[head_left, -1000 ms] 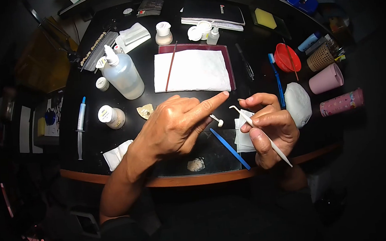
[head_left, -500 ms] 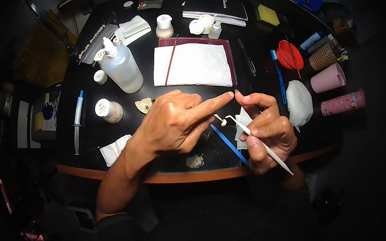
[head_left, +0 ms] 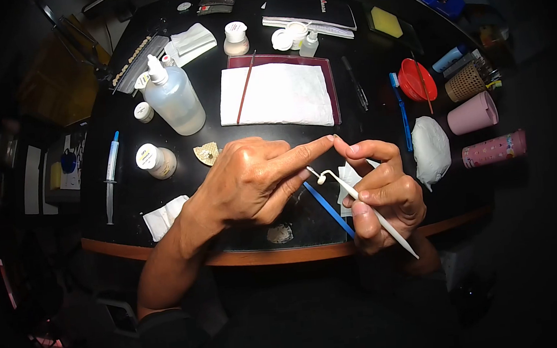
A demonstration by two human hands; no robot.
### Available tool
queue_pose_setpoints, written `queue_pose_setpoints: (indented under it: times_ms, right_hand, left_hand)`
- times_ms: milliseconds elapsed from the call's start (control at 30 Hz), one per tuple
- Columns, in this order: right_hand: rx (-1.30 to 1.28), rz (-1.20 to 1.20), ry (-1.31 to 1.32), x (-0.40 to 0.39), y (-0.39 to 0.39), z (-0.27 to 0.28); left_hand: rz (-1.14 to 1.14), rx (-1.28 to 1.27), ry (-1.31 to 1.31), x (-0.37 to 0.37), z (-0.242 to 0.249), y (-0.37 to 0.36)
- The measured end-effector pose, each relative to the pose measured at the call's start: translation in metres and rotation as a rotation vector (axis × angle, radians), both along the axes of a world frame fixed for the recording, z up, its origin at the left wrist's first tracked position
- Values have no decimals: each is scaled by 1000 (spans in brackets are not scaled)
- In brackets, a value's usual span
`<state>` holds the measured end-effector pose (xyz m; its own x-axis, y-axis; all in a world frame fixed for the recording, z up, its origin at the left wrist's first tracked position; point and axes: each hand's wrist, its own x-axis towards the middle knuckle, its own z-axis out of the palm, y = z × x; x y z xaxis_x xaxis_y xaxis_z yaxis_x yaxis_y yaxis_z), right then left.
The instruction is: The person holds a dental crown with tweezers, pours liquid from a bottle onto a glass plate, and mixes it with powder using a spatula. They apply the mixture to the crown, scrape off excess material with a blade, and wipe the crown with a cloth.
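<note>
Mid-scene, the left hand (head_left: 249, 179) pinches a thin pin (head_left: 313, 170) bearing a small white piece (head_left: 321, 180). The right hand (head_left: 391, 198) grips a white pick (head_left: 384, 223), its bent tip (head_left: 329, 172) just beside the piece. A white cloth (head_left: 285, 95) lies farther off.

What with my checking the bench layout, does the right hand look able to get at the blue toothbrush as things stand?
Probably yes: the blue toothbrush lies just beyond the right hand, with nothing visible between them. However, that hand grips a white bent-tip instrument, which likely needs setting down first.
</note>
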<state>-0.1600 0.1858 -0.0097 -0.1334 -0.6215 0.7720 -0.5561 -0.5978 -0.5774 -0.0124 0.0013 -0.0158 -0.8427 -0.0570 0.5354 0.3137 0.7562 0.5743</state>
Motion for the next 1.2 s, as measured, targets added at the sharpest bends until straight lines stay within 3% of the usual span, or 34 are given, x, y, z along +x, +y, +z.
queue_pose_setpoints:
  times_ms: [1200]
  right_hand:
    - [35, -61, 85, 5, 3, 8]
  left_hand:
    - [-27, 45, -30, 0, -2, 0]
